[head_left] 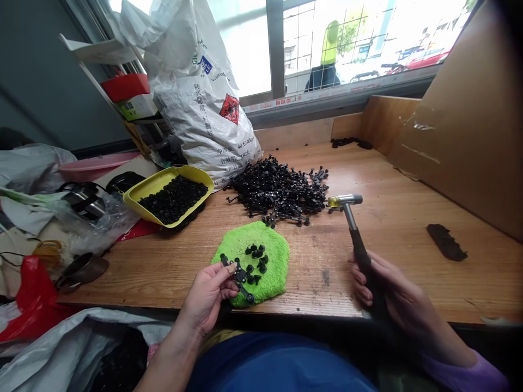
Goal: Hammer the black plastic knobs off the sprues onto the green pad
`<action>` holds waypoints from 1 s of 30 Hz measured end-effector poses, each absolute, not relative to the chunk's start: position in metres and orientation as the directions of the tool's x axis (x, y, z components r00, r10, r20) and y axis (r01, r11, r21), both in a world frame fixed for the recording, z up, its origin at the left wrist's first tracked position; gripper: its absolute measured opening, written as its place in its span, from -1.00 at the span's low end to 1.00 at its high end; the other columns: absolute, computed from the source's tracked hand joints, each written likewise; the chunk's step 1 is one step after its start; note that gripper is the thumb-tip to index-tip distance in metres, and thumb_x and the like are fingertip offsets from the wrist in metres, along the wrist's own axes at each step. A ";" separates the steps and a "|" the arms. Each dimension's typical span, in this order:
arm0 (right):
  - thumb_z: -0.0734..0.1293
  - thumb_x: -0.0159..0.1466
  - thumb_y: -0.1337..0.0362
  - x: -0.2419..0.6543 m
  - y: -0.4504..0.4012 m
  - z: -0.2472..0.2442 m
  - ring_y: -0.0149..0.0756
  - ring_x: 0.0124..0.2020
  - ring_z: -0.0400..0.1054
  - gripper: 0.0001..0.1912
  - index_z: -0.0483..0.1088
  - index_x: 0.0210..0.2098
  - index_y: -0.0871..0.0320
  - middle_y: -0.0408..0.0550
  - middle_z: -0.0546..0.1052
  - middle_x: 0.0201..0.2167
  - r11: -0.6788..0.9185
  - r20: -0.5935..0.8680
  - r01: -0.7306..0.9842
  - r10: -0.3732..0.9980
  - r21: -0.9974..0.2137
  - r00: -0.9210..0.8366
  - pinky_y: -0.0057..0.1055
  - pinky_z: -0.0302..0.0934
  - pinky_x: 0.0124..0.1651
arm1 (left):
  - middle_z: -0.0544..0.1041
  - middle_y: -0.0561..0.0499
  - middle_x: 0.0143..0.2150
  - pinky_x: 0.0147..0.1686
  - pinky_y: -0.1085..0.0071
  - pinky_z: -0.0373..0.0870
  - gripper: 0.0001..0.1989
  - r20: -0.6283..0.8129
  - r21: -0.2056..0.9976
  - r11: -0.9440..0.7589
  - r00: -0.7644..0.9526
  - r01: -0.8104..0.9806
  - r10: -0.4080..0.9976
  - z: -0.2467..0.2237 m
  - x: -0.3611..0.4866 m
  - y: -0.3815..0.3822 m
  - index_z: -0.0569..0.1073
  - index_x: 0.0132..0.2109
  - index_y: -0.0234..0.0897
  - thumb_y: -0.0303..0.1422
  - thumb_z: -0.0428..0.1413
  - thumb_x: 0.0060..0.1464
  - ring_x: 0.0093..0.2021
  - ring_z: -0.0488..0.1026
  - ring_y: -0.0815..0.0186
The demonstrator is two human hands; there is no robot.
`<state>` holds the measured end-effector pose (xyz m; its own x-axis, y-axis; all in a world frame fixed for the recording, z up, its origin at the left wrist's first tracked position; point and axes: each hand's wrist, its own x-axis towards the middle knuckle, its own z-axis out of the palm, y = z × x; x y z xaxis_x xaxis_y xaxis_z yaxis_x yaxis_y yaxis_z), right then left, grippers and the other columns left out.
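My left hand (212, 291) pinches a black plastic part (240, 275) with round knobs on its arms, over the near left of a green cloth pad (273, 277). Several small black plugs (258, 251) lie loose on that pad. In my right hand (382, 283) is a hammer (353, 226), gripped by its dark handle. Its head is metal with a yellow, see-through face on the left, and it is raised to the right of the pad. Behind the pad spreads a large heap of black plastic parts (281, 188).
A yellow scoop-shaped tray (133, 190) holds many small black pieces. Behind it leans a big white sack (204, 109). A dark brown cup (87, 269) stands at the left edge. A dark flat piece (446, 242) lies at right, near a cardboard sheet (469, 120).
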<state>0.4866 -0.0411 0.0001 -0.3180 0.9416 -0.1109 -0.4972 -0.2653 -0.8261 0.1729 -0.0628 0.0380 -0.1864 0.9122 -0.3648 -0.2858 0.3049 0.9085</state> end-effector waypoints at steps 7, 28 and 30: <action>0.18 0.25 0.20 0.485 -0.041 0.000 -0.43 -0.63 0.09 -0.84 0.29 -0.23 0.12 -0.15 0.25 -0.52 -0.260 -0.106 -0.491 0.942 -0.831 -0.319 -0.47 0.00 -0.61 | 0.34 0.12 -0.62 -0.67 0.66 0.32 -0.77 -0.393 0.899 0.336 -0.178 -0.281 0.902 0.039 0.173 -0.062 0.36 -0.45 -0.39 -0.36 0.26 -0.18 -0.66 0.30 0.54; 0.10 0.31 0.15 0.470 -0.055 0.028 -0.29 -0.43 0.26 -0.81 0.24 -0.28 0.10 -0.12 0.37 -0.44 0.312 0.093 0.469 0.897 -0.826 -0.433 -0.41 0.09 -0.39 | 0.37 0.09 -0.65 -0.73 0.68 0.24 -0.75 -0.368 0.927 0.335 -0.237 -0.168 0.899 0.034 0.177 -0.058 0.31 -0.50 -0.38 -0.32 0.21 -0.15 -0.70 0.29 0.53; 0.03 0.34 0.18 0.458 -0.058 0.035 -0.29 -0.45 0.25 -0.80 0.20 -0.28 0.10 -0.13 0.36 -0.46 0.432 0.092 0.561 0.841 -0.706 -0.532 -0.40 0.05 -0.40 | 0.37 0.09 -0.65 -0.73 0.67 0.24 -0.75 -0.355 0.932 0.321 -0.241 -0.169 0.903 0.033 0.176 -0.058 0.31 -0.50 -0.38 -0.31 0.21 -0.16 -0.70 0.29 0.52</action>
<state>0.4581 -0.0578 0.0351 -0.5324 0.8415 0.0923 0.5606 0.4322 -0.7063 0.1765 -0.0579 0.0327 -0.2410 0.9031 -0.3553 -0.1691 0.3214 0.9317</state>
